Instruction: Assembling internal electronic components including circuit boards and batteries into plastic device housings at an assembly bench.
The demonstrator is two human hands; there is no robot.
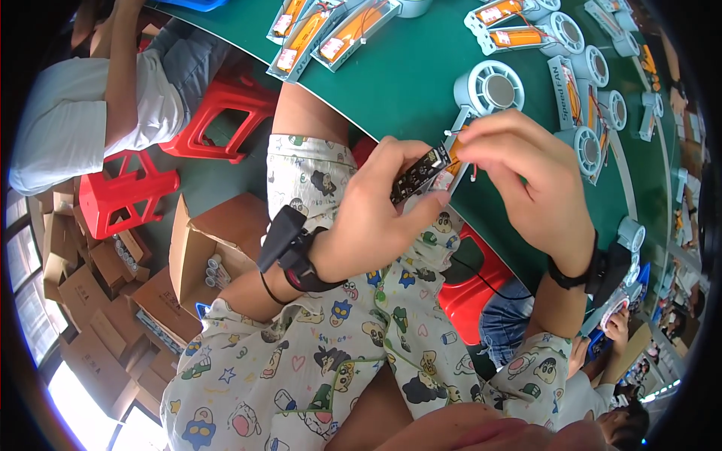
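Note:
My left hand (pixel 376 203) is closed, holding a small black circuit board (pixel 418 177) between thumb and fingers. Close to the board's upper end, my right hand (pixel 538 173) is pinched, with a thin wire and its small white plug (pixel 453 133) at the fingertips. Another white plug (pixel 474 177) dangles just below those fingers. Under both hands is an opened light-blue handheld fan (pixel 489 87), its round head pointing away from me. An orange battery shows in its handle, which my fingers partly cover.
On the green table (pixel 410 98) lie several opened fan casings (pixel 361 34) with orange batteries, and more fans (pixel 583 113) to the right. Red stools (pixel 218 113) and cardboard boxes (pixel 218 233) stand at the left. A person (pixel 98 120) sits at far left; others work at right.

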